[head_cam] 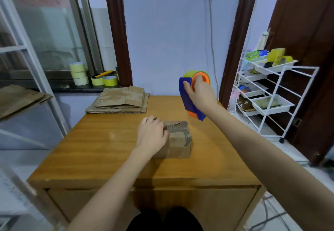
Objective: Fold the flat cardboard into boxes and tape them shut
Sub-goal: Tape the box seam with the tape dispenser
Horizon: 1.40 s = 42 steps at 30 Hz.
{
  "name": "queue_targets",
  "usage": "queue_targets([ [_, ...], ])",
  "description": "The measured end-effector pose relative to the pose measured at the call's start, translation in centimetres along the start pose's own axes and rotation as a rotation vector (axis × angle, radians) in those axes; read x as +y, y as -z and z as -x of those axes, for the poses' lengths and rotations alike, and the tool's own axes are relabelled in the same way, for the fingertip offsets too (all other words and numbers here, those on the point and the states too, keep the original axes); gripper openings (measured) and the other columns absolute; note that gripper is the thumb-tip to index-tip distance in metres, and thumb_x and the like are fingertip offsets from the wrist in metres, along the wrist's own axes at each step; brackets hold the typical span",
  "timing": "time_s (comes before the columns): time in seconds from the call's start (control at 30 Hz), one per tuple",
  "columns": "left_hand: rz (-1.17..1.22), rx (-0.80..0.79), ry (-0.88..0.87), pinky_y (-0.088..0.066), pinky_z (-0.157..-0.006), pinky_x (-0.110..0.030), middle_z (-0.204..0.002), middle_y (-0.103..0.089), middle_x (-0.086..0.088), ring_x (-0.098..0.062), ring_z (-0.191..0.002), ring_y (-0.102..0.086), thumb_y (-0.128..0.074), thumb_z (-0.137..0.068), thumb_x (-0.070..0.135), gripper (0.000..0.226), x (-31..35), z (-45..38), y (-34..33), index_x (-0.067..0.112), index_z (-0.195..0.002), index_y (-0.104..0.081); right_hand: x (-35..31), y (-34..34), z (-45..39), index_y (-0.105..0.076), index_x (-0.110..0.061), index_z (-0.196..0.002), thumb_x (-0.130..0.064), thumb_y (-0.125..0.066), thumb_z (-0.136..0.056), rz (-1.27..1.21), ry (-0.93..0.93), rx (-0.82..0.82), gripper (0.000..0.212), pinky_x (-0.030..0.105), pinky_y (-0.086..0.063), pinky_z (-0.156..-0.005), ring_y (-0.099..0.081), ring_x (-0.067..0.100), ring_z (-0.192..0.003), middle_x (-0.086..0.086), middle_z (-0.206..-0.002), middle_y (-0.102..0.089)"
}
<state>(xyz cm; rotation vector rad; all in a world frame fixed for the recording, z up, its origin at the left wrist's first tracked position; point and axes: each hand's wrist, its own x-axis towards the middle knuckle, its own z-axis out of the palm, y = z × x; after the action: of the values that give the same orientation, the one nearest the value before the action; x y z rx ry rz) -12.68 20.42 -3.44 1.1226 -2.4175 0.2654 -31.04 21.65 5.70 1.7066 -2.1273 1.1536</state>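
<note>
— Near the middle of the wooden table [101, 151], what are you holding down?

— I'm pressing my left hand [151, 134] onto the small cardboard box [178, 143]. My palm is lying over its left part and my fingers are curling over the top at the far edge, where the corrugated flap ends are showing. The box is sitting on the tabletop a little right of centre, closer to the far edge than to the near one.

— And your other hand?

— My right hand [199, 93] is gripping the tape dispenser [192, 96], fingers wrapped round its blue body. I'm holding it up in the air above the far right corner of the table, clear of the box. Its orange hub is carrying a yellow-green roll of tape [189, 73]. Whether a strip is running from it to the box, I cannot tell.

— Where is the rest of the cardboard?

— A stack of flat cardboard [118, 101] is lying at the far left corner of the table, well apart from the box. More flat cardboard sheets [18, 96] are resting on a shelf off to the left.

— Anything else around?

— Spare tape rolls [79, 74] are standing stacked on the window sill beyond the table, with two more rolls [104, 81] and a yellow utility knife [104, 73] beside them. A white wire rack [282, 93] with trays is standing on the floor to the right.
</note>
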Motion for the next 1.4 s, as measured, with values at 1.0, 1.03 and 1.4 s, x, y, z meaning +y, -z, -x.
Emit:
queue_targets([
  [1.0,1.325,-0.002,0.768,-0.039,-0.044,-0.016,-0.073,-0.059,-0.006,-0.011,-0.052,-0.051,-0.037,-0.098,0.006,0.019,-0.3,-1.5,1.3,0.007,-0.097,-0.056,-4.1,-4.3,6.4,-0.043,-0.012,-0.130,-0.005,-0.069,-0.086,-1.351,-0.628,0.490,0.052,0.010,-0.048,-0.059,-0.064,-0.002,-0.078,0.000,-0.104,-0.061],
  [1.03,1.370,0.013,0.786,-0.040,-0.044,-0.015,-0.069,-0.058,-0.007,-0.011,-0.051,-0.051,-0.038,-0.098,0.008,0.019,-0.3,-1.5,1.4,0.007,-0.094,-0.056,-4.2,-4.4,6.6,-0.042,-0.012,-0.133,-0.004,-0.069,-0.085,-1.338,-0.588,0.466,0.056,0.011,-0.050,-0.064,-0.065,-0.003,-0.080,-0.001,-0.106,-0.062],
  [1.4,1.579,0.089,0.906,-0.048,-0.054,-0.020,-0.072,-0.063,-0.008,-0.014,-0.055,-0.057,-0.042,-0.100,0.015,0.021,-1.0,-1.3,1.3,0.007,-0.094,-0.060,-3.8,-5.8,7.8,-0.035,-0.021,-0.140,-0.010,-0.071,-0.085,-0.998,-0.241,0.140,0.067,0.014,-0.051,-0.075,-0.057,-0.011,-0.091,-0.018,-0.111,-0.048],
])
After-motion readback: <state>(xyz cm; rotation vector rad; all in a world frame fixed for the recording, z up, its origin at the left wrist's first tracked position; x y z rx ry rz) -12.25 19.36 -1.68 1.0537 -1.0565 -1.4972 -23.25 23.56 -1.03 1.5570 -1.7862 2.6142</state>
